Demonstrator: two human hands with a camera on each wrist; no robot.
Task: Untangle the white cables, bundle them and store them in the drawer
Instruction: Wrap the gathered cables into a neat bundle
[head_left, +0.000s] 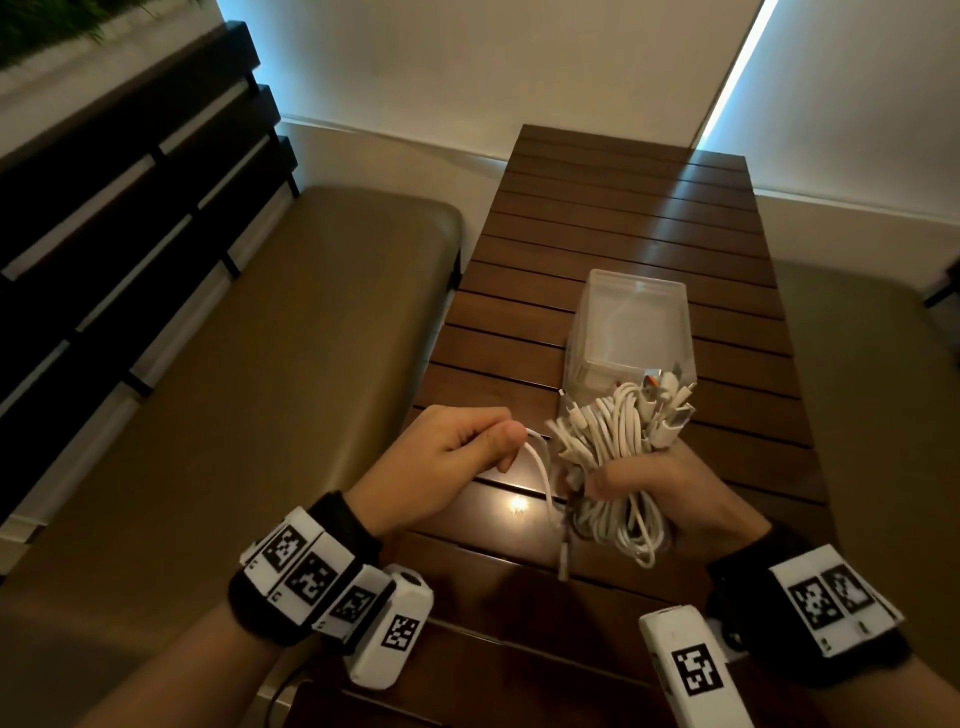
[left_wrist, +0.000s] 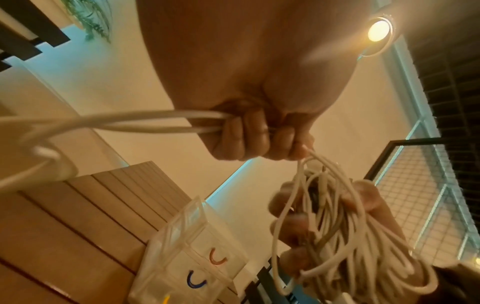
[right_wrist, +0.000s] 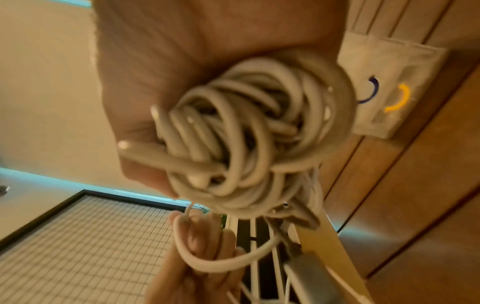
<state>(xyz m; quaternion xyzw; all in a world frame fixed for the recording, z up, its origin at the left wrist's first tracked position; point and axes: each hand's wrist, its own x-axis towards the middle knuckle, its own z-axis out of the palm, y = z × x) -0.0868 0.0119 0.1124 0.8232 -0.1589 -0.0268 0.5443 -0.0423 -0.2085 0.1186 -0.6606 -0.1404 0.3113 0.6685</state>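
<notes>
A dark slatted wooden counter (head_left: 623, 249) runs up the middle of the head view from the lower edge to the wall. To its left lies a long olive bench cushion (head_left: 270, 364) under black wall slats. On the counter, right of centre, stands a clear plastic drawer unit (head_left: 631, 332); in the wrist views coloured U-shaped handles show on its front. Just below it in the frame, the right hand (head_left: 670, 493) has its grip clenched round a bundle of white cables (head_left: 618, 441), with plug ends fanning upward and loops hanging beneath the fist. Lower centre-left, the left hand (head_left: 452, 457) has its grip closed on a single white cable (head_left: 540, 467) that curves across to the bundle.
</notes>
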